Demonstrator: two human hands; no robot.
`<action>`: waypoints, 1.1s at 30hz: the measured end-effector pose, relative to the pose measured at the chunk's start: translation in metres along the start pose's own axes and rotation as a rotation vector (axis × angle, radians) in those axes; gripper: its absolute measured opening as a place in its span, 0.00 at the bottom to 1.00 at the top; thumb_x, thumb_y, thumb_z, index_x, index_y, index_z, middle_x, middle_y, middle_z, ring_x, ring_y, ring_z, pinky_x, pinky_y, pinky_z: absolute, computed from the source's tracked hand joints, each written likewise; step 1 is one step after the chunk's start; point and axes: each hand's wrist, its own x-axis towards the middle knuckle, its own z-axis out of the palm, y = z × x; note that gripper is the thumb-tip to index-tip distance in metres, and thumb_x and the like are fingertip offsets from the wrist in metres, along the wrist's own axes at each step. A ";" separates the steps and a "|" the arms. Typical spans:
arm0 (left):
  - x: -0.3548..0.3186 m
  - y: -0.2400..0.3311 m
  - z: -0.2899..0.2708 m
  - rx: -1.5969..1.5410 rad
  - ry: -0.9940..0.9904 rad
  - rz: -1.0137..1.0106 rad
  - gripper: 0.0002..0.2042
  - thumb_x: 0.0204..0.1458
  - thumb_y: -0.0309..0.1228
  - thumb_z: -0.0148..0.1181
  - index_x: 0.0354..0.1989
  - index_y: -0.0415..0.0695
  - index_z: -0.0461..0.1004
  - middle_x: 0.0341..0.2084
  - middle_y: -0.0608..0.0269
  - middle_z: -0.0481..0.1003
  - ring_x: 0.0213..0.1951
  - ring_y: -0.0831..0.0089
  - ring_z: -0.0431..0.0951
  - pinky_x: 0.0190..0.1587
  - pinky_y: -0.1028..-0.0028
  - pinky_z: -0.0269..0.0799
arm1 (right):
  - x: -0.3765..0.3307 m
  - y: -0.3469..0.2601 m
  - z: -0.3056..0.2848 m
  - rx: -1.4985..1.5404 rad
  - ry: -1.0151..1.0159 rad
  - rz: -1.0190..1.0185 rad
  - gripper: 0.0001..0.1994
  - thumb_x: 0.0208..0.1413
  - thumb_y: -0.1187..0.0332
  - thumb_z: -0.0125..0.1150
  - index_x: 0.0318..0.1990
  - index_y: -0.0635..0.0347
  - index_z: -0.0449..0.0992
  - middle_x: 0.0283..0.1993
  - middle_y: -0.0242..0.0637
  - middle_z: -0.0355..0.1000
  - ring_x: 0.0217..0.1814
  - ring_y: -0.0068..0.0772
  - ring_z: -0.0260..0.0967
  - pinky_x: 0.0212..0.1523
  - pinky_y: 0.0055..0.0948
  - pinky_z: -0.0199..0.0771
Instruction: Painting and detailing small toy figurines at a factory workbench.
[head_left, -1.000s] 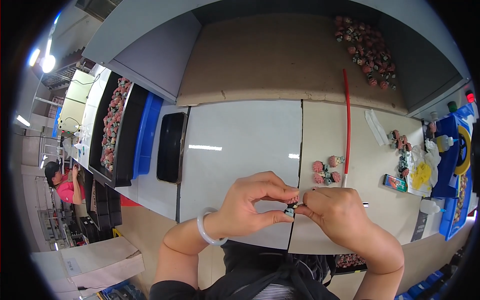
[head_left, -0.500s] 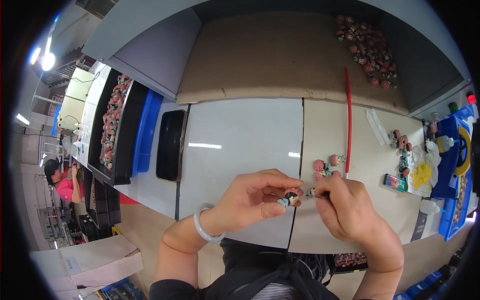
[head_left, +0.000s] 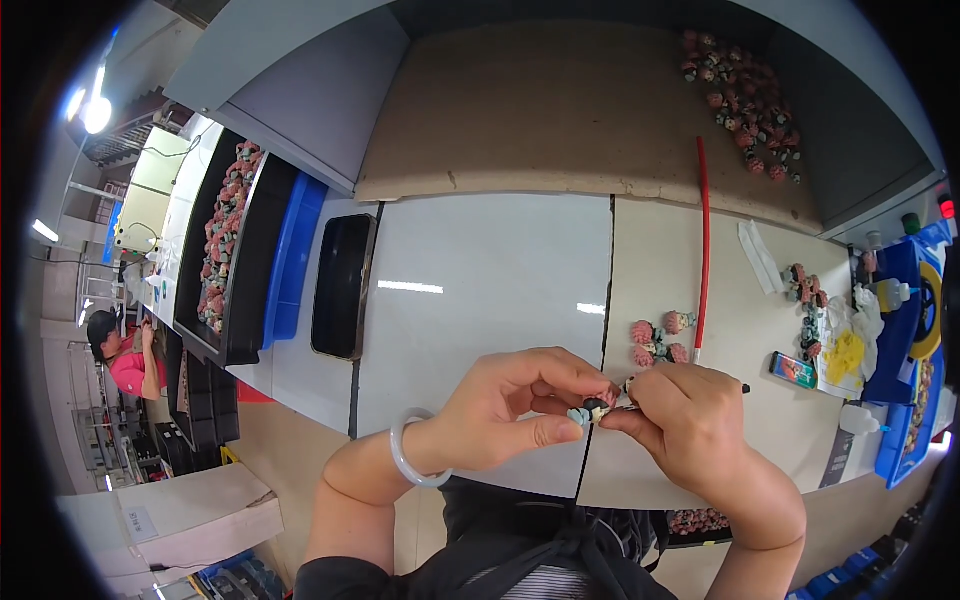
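Note:
My left hand (head_left: 515, 405), with a pale bangle at its wrist, pinches a small pink-haired figurine (head_left: 592, 412) with a pale blue-green lower part. Just to its right, my right hand (head_left: 690, 410) is closed round a thin pen-like tool (head_left: 745, 388); a dark end sticks out past the knuckles, and its working end is at the figurine. Fingers hide most of the tool, so its exact kind does not show. Beyond the right hand lie several similar figurines (head_left: 645, 338) on the table (head_left: 480, 260).
A red stick (head_left: 703, 240) lies beyond my right hand. To the left are a black phone (head_left: 343, 288), a blue tray (head_left: 298, 260) and a black tray of figurines (head_left: 245, 300). More figurines (head_left: 745, 105) lie on the brown shelf. At right stand bottles (head_left: 858, 418). A person (head_left: 135, 360) sits far left.
My right hand has brought the tool up against the figurine and turned, so the tool's dark end now shows on the right. The left hand has shifted slightly right with the figurine.

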 end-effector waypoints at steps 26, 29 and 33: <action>-0.001 0.003 -0.003 -0.010 -0.051 -0.118 0.15 0.43 0.24 0.61 0.41 0.36 0.71 0.38 0.50 0.71 0.43 0.64 0.71 0.48 0.66 0.68 | -0.001 0.008 -0.001 0.274 -0.269 0.081 0.15 0.44 0.58 0.60 0.20 0.57 0.64 0.12 0.33 0.60 0.14 0.36 0.62 0.14 0.31 0.60; -0.002 0.001 -0.002 -0.066 -0.033 -0.092 0.15 0.43 0.24 0.60 0.42 0.36 0.70 0.39 0.50 0.70 0.44 0.62 0.71 0.49 0.65 0.67 | 0.001 0.005 -0.002 0.230 -0.207 0.075 0.16 0.41 0.58 0.62 0.19 0.58 0.64 0.12 0.34 0.59 0.14 0.37 0.60 0.14 0.31 0.58; -0.001 0.000 -0.001 -0.113 -0.008 -0.067 0.15 0.44 0.24 0.60 0.42 0.36 0.70 0.39 0.49 0.70 0.45 0.60 0.70 0.49 0.63 0.66 | 0.000 0.004 -0.002 0.028 -0.030 0.002 0.18 0.36 0.57 0.64 0.18 0.58 0.64 0.13 0.34 0.58 0.13 0.37 0.58 0.14 0.31 0.56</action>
